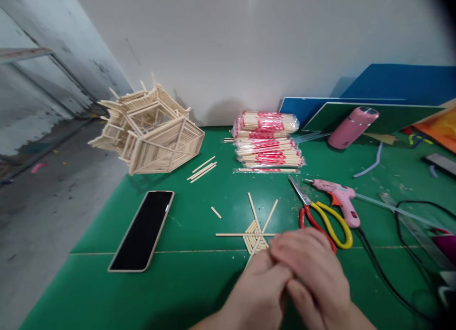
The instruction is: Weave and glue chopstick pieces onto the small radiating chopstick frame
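Observation:
My left hand (pixel 258 289) and my right hand (pixel 317 268) are pressed together at the near side of the table, fingers closed. The right lies over the left's fingertips, and whatever they may hold is hidden. Just beyond them lies a flat star-shaped frame of wooden sticks (pixel 251 231), partly filled with short lengths, its near part covered by my hands. A short stick piece (pixel 215 212) rests left of it. Scissors with red and yellow handles (pixel 320 211) lie beside my right hand, blades pointing away. Behind them is a pink glue gun (pixel 338 197) with a glue stick in its rear.
A lattice structure of sticks (pixel 160 135) stands at the back left, near several loose sticks (pixel 203 171). A phone (pixel 142 230) lies on the left. Wrapped chopstick packs (pixel 267 140) are piled by the wall. A pink bottle (pixel 352 127) leans at right; a black cable (pixel 381 268) crosses below.

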Available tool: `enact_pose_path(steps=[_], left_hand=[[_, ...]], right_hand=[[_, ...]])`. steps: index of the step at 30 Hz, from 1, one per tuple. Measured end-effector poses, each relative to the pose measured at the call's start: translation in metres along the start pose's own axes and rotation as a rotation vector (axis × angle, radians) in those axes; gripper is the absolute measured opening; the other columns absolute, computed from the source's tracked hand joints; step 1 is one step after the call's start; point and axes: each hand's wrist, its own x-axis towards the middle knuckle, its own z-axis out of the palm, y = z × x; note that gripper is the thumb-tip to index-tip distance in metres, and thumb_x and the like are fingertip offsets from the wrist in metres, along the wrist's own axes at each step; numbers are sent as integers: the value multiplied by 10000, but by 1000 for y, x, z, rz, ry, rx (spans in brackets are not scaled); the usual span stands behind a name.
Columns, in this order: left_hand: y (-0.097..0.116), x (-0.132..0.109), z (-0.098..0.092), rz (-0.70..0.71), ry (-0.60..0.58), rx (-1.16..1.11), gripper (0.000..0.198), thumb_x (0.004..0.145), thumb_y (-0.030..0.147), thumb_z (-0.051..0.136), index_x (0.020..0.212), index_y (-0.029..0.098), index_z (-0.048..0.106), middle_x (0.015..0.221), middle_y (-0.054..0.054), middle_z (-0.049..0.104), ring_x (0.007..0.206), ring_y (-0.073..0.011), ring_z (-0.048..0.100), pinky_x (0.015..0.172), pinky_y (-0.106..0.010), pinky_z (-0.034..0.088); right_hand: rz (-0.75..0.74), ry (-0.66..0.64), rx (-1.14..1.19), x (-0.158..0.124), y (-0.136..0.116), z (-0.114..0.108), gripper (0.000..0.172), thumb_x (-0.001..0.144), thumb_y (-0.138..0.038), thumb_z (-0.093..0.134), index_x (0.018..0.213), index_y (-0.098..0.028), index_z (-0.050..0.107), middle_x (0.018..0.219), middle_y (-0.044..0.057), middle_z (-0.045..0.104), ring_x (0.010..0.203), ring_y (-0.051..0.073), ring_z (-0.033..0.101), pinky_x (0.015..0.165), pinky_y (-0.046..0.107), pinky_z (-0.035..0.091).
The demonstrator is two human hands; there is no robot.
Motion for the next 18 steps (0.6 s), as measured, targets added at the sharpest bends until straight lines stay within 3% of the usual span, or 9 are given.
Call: enact_pose_path(steps=[3, 5, 7, 10, 12, 15, 18], left_hand=[[-11, 4, -23, -9, 119, -180, 242, 775, 339, 502, 856, 161, 646, 847, -49, 649, 764, -136, 609, 684, -218, 493], [-24, 7, -32, -35, 242, -186, 147, 714, 291, 600, 807, 180, 624, 881, -51, 632, 818, -156, 595, 712, -269, 491], [-38, 9, -39, -28, 280, -81, 110, 722, 273, 594, 794, 191, 608, 848, -33, 620, 796, -150, 588, 700, -277, 488], [-61, 12, -55, 115, 275, 187, 139, 783, 243, 522, 893, 195, 592, 893, -40, 608, 826, -153, 568, 727, -297, 463], [-76, 18, -71, 292, 205, 476, 178, 814, 208, 464, 938, 183, 589, 873, -53, 615, 834, -176, 552, 746, -337, 432], [-95, 33, -92, 437, -168, 933, 204, 809, 123, 426, 913, 175, 593, 845, -59, 613, 789, -197, 539, 697, -352, 388], [-106, 47, -93, 499, -330, 1074, 235, 791, 51, 403, 894, 143, 592, 851, -87, 602, 800, -206, 528, 685, -343, 364]], right_hand=[[229, 180, -111, -13, 23, -12, 200, 747, -129, 459, 843, -229, 603, 824, 26, 637, 784, 194, 584, 734, 384, 400], [374, 280, -136, -18, 33, -17, 181, 779, -149, 443, 755, -211, 611, 831, 39, 607, 806, 189, 569, 727, 368, 416], [447, 330, -152, -19, 38, -20, 164, 790, -175, 454, 793, -203, 615, 870, 51, 589, 852, 194, 553, 753, 367, 423], [481, 361, -181, -20, 42, -22, 148, 773, -208, 500, 894, -202, 586, 909, 52, 579, 891, 197, 536, 804, 372, 411], [560, 357, -205, -26, 47, -25, 182, 769, -241, 515, 939, -205, 568, 916, 45, 580, 844, 184, 544, 780, 351, 422], [725, 321, -242, -42, 55, -30, 204, 771, -304, 515, 948, -217, 567, 878, 27, 598, 742, 161, 557, 700, 306, 442], [807, 281, -247, -57, 59, -33, 213, 763, -337, 522, 941, -229, 571, 849, 16, 605, 717, 155, 565, 659, 278, 445]])
